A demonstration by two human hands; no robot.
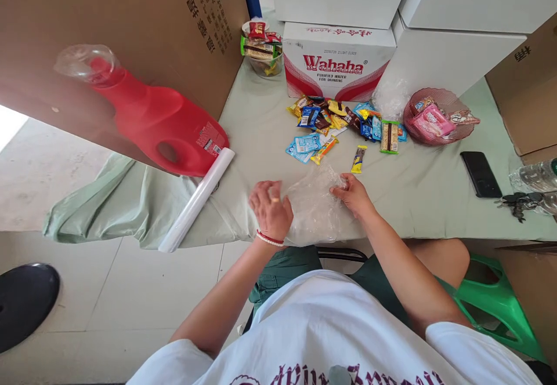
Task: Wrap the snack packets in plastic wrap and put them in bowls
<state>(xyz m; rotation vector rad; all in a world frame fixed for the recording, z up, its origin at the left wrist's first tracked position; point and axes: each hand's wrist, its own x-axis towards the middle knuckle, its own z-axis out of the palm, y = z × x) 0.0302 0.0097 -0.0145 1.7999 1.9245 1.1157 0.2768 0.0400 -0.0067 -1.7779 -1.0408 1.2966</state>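
Clear plastic, thin and crumpled: a clear plastic bag [315, 211] lay at the near edge of the table [435, 199], straight ahead of the person, and its lower part drooped over that edge toward 6 o'clock. The left hand [270, 208] was curled, with its fingers closed on the bag's 9 o'clock side. The right hand [354, 195] pinched the corner at about 2 o'clock.

The film looked nearly weightless, limp and slippery, with nothing visible inside. It would likely cling to itself, slide between flat fingers and tear if pulled hard. A pinch on an edge or corner seemed the surest hold, as both hands had it.

The bag was stretched between the hands, so its long axis ran roughly from 9 to 3 o'clock. The wrinkles hid which side was its mouth.

A heap of wrapped snacks [339, 124] sat at 12 o'clock of the bag, well apart from it. A white roll [198, 199] lay at 9 o'clock, beside a red jug [152, 118]. A pink basket [437, 121] sat at 2 o'clock and a dark phone [481, 173] at 3 o'clock.
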